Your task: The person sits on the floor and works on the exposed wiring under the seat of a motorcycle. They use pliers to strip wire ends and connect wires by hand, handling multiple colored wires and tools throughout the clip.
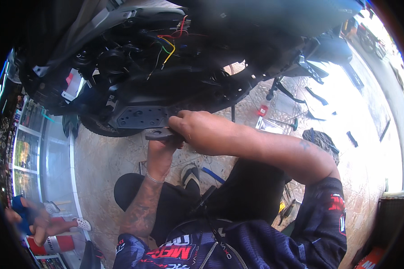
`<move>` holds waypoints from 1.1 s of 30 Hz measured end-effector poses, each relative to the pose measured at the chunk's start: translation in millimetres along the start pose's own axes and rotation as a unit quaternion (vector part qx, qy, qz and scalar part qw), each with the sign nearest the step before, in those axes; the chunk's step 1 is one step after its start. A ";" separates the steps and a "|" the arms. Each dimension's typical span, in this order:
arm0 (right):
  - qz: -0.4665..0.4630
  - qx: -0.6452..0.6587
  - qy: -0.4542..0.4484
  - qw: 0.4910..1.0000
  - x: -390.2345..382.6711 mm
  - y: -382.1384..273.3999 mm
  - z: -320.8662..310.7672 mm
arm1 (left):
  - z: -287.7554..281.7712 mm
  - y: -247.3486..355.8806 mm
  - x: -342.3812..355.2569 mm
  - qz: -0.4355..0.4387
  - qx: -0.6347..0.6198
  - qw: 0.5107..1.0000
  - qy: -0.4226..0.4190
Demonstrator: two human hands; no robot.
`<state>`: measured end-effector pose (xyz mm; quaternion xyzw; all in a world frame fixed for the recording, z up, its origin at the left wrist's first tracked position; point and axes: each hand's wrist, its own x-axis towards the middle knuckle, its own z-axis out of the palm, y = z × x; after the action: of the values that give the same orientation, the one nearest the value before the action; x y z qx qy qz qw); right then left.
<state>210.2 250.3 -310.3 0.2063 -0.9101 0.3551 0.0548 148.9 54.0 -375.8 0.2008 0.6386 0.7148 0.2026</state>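
Observation:
A dark, flat metal piece with a hole near its rounded end [159, 134] is held in front of me. My right hand [194, 128] is closed over one end of it. From below, my left hand [160, 151] grips the same piece, its fingers partly hidden behind it. Just beyond my hands is a dark plate with several holes [141, 117], fixed low on a partly stripped scooter [188, 58]. Loose red, yellow and green wires [168, 50] hang from the scooter's opened side.
A black wheel [98, 127] rests on the tiled floor. Toward the right lie a red item [262, 110], dark loose parts [316, 96] and a camouflage-patterned item [321, 141]. A blue strip [213, 175] is near my foot. Another person [40, 219] sits at the left beside glass cases [29, 143].

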 end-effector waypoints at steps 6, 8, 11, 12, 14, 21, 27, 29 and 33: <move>0.114 0.092 0.086 0.985 13.7 14.7 8.5 | -9.9 -5.7 9.2 -0.018 -0.024 0.999 -0.028; 0.156 0.186 0.112 0.964 14.6 19.0 5.1 | -3.9 -1.2 11.4 0.014 -0.058 0.998 -0.015; 0.213 0.339 0.177 0.899 17.9 22.5 7.1 | 5.3 8.2 13.5 0.048 -0.045 0.998 0.012; 0.228 0.443 0.196 0.845 21.3 23.4 10.3 | 6.3 11.2 14.9 0.035 -0.038 0.999 0.015; 0.205 0.514 0.207 0.807 21.7 26.2 15.8 | 6.7 14.4 16.2 0.040 -0.030 0.999 0.005; 0.286 0.556 0.116 0.771 10.3 31.0 3.8 | 0.0 7.6 18.1 -0.002 0.005 1.000 0.008; 0.449 0.295 0.001 0.843 -48.6 51.6 -53.5 | -1.7 5.5 16.5 -0.020 0.005 1.000 0.004; 0.446 0.329 0.054 0.830 -76.8 48.3 -44.1 | -1.4 3.5 19.7 -0.014 0.006 1.000 0.002; 0.442 0.305 0.054 0.842 -106.0 38.6 -34.3 | -0.1 -1.6 23.4 -0.009 -0.002 1.000 -0.001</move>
<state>288.9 334.5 -335.0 -0.2310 -0.7464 0.6116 -0.1247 129.3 66.9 -376.8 0.1952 0.6386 0.7141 0.2100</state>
